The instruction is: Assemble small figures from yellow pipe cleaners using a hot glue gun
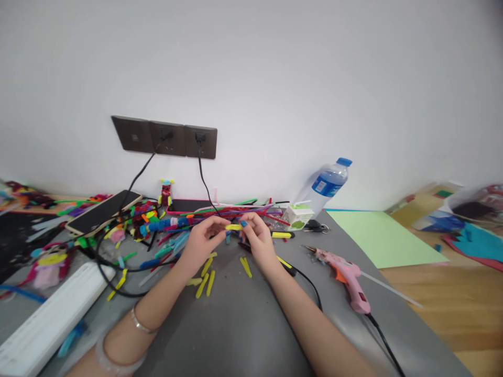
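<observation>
Between my two hands, above the grey table, is a short yellow pipe cleaner piece (pixel 233 227). My left hand (pixel 203 242) pinches its left end with thumb and fingertips. On the other end, the thumb and fingers of my right hand (pixel 259 241) are closed. Several more cut yellow pieces (pixel 210 283) lie on the table below my left hand. Two others (pixel 245 267) rest side by side under my right hand. A yellow-and-black cutter (pixel 282 235) lies just past the right hand. Small blue bits beneath the held piece are partly hidden by my fingers.
On the right lie a pink glue gun (pixel 348 275) and a green sheet (pixel 383 238). A water bottle (pixel 329 183) leans at the wall beside a small box (pixel 297 215). Leftward are a phone (pixel 104 212), a white power strip (pixel 58 317), black cables (pixel 108 277) and pipe cleaner figures (pixel 49 264).
</observation>
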A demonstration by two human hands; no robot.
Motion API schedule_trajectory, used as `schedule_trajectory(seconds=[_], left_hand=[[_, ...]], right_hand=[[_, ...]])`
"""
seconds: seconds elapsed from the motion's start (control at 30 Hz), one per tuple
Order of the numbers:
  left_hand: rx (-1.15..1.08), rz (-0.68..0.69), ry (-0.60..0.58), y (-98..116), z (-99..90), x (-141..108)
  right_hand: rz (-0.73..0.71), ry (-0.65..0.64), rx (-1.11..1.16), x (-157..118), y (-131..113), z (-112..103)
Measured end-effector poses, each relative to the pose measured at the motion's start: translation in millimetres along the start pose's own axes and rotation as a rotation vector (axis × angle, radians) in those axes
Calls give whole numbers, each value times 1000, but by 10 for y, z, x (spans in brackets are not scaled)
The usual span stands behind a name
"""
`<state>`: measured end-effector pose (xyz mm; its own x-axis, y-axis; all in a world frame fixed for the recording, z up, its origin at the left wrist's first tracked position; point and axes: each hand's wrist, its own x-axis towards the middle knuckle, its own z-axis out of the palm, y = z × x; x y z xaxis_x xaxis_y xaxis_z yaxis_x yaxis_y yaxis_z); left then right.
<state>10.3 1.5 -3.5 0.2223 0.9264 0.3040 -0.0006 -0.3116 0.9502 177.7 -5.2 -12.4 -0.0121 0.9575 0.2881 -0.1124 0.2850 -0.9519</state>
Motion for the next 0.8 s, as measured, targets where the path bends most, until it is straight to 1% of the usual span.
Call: schedule_trajectory(seconds=[0.23,0.57,0.7,0.8], left_hand=[[0,11,11,3,-3,1],[29,22,-31,-14,-5,-1],[50,24,3,-23,-7,1],[87,40,27,-35,-18,3]], right_hand=[[11,-27,-18,-5,2,8],[-13,11,-33,-1,-2,3],[-27,19,-17,-7,14,8],[-33,29,-55,-24,33,7]])
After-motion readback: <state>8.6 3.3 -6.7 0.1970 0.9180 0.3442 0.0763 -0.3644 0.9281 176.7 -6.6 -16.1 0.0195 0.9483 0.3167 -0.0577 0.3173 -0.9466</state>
